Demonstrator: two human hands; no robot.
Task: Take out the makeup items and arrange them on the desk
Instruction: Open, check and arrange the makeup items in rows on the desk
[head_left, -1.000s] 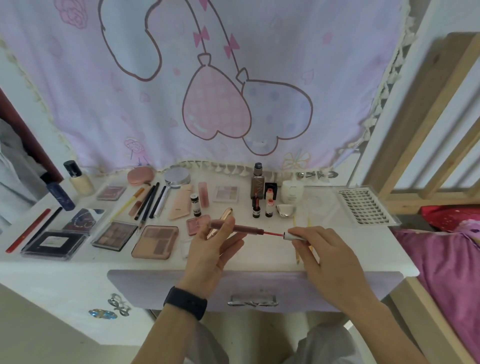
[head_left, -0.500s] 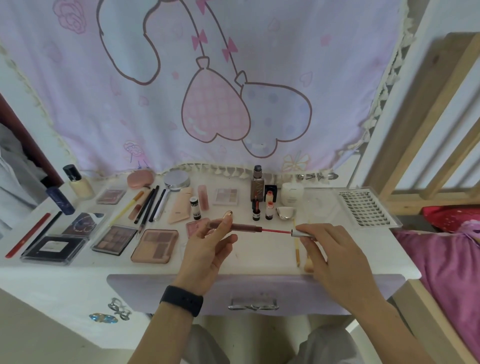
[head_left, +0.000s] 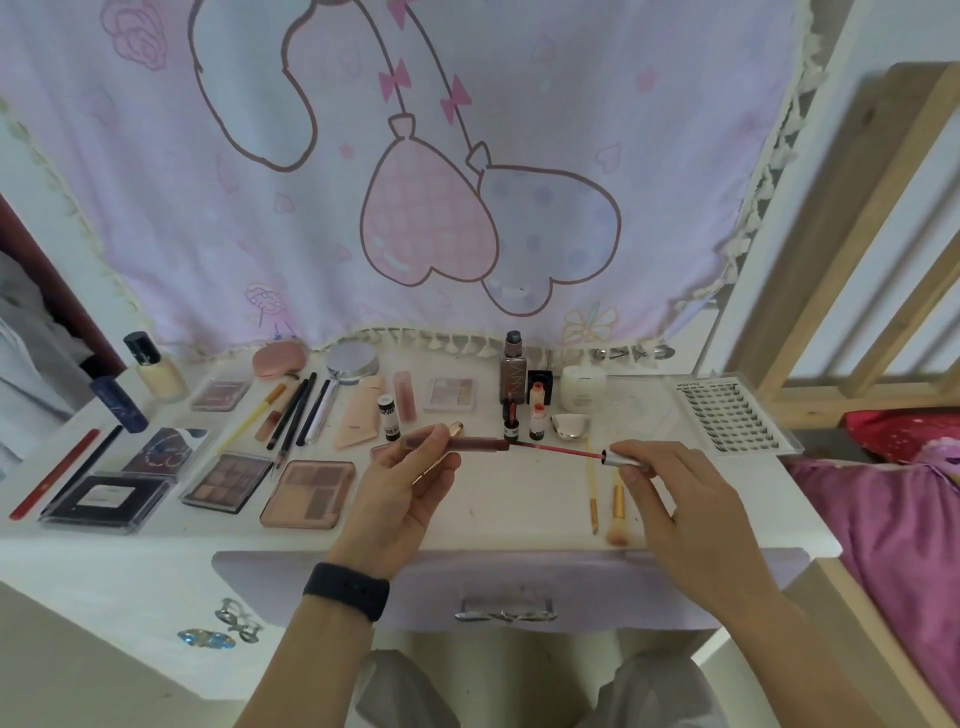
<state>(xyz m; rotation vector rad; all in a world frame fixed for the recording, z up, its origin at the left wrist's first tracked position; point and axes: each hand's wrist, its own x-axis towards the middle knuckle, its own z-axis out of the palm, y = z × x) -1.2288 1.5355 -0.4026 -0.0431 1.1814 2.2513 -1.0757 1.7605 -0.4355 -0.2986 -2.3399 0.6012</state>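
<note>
My left hand grips a dark red lip gloss tube held level above the white desk. My right hand pinches the silver cap of its wand; the red wand is drawn out to the right, its tip still at the tube's mouth. Many makeup items lie in rows on the desk: eyeshadow palettes, pencils, a foundation bottle and small lipsticks.
A clear lash tray sits at the desk's right end, two small brushes lie under my right hand. A lilac drawer front is below the desk edge. A pink curtain hangs behind; a wooden bed frame stands right.
My right hand has pulled the cap and wand further right, out of the tube. The left hand kept the tube nearly still. The camera shifted slightly.
</note>
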